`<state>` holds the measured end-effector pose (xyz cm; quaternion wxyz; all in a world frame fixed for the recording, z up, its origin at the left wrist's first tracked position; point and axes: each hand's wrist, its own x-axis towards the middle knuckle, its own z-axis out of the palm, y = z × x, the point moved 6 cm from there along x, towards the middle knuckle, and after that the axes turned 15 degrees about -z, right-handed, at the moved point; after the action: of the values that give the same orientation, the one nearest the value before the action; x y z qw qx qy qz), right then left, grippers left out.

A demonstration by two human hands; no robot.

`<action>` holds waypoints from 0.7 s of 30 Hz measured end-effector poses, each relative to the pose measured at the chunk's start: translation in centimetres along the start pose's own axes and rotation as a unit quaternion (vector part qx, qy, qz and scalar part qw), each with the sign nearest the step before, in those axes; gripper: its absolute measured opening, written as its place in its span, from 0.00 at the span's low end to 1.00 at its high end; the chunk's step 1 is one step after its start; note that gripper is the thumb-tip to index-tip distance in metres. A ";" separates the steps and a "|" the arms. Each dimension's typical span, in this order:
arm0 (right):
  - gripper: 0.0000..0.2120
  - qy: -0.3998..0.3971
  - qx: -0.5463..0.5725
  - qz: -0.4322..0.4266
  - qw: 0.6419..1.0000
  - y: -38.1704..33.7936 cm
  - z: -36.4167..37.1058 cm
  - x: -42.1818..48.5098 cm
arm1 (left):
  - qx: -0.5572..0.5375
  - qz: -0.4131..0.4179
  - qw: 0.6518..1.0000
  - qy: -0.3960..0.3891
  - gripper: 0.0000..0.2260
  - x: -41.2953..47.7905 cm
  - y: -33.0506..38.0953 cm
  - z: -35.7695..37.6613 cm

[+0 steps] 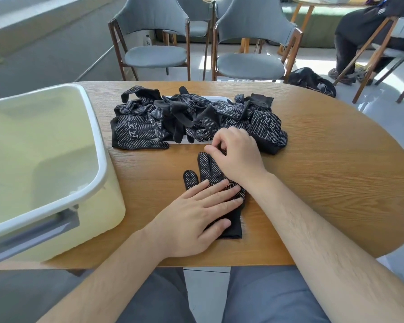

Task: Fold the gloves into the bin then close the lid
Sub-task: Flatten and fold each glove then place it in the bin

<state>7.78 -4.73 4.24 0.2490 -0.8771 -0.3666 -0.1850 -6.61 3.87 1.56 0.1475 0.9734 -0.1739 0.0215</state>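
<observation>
One black knit glove with white grip dots lies flat on the oval wood-grain worktop, near the person, fingers pointing far, cuff near.

Left hand: spread flat, palm down, pressing the palm and cuff of that glove to the worktop.

Right hand: curled over the glove's finger end, thumb and fingertips drawn together; it appears to pinch the glove fingers, though the contact itself is hidden under the hand.

Heap of matching black dotted gloves: far side of the worktop, tangled, lying over a flat white lid of which only edges show.

Pale yellow plastic bin with white rim and grey handle: at left, open, no gloves visible inside; part of its floor is out of sight.

Step in hand, judged: the first fold of the single glove, finger end brought back over the palm.

Handling notes:
- Keep the left palm firm so the thin knit does not slide or bunch.
- Gather all glove fingers together before lifting, so none trails.
- Lay them square over the palm, then press the crease flat.
- The grip dots will likely cling to one another; lift clear rather than drag.
- Carry the folded piece left to the bin without letting it spring open.
</observation>
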 end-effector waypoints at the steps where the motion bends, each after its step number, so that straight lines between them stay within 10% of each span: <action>1: 0.09 0.023 0.010 0.012 1.000 0.4 -0.7 -0.5 | -0.016 -0.003 1.000 0.022 0.21 -0.1 0.0 -0.4; 7: 0.02 0.043 0.068 0.049 0.996 2.0 -3.9 -5.5 | -0.050 -0.137 0.968 0.206 0.09 -1.1 -2.0 -1.9; 21: 0.16 -0.030 -0.028 -0.036 0.999 -0.9 -2.7 -9.2 | 0.021 -0.151 0.978 0.144 0.13 -1.3 -2.3 -1.0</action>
<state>0.62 -10.80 2.09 0.2067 -0.8753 -0.3999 -0.1769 -7.06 6.65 1.73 0.1521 0.9780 -0.0013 0.1425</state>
